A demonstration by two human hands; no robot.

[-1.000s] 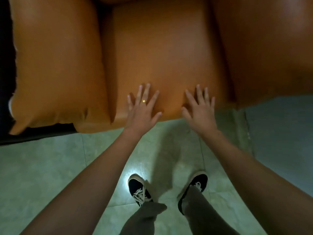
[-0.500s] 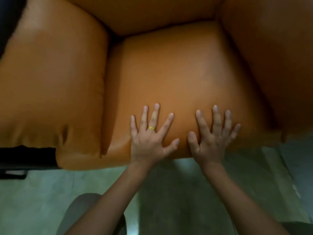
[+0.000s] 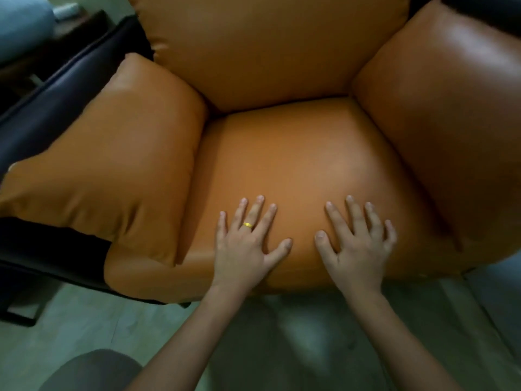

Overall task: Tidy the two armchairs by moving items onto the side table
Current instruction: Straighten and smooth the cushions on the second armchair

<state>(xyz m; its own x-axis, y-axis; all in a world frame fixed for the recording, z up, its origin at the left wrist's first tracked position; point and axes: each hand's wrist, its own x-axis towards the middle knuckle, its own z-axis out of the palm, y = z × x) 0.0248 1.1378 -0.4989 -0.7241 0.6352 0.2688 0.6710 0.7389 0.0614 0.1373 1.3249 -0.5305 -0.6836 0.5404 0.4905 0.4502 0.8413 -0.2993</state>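
Now, at the far left edge you can see a dark, glossy frame (image 3: 56, 108) running beside the orange leather armchair (image 3: 282, 66), and beyond it, in the top left corner, a pale blue-grey rounded shape (image 3: 19, 26) too blurred to name. Next comes the armchair's left arm cushion (image 3: 118, 165), plump and creased near its front corner. The seat cushion (image 3: 296, 159) sits between the two arm cushions, and nothing lies on it but your hands.

Your left hand (image 3: 242, 246) rests flat on the front edge of the seat — fingers spread, palm down, gripping nothing, with a yellow ring (image 3: 247, 225) on one finger. Your right hand (image 3: 358, 246) lies just beside it on the same front edge, also splayed and empty, thumbs pointing toward each other with a gap between them. Both forearms reach in from the bottom edge of the view.

To the right, the armchair's right arm cushion (image 3: 451, 108) catches a bright sheen near its top. Below the chair's front edge you see pale green floor tiles (image 3: 310, 334), and a grey trouser knee (image 3: 90, 371) shows at the bottom left. The side table cannot be made out with certainty.
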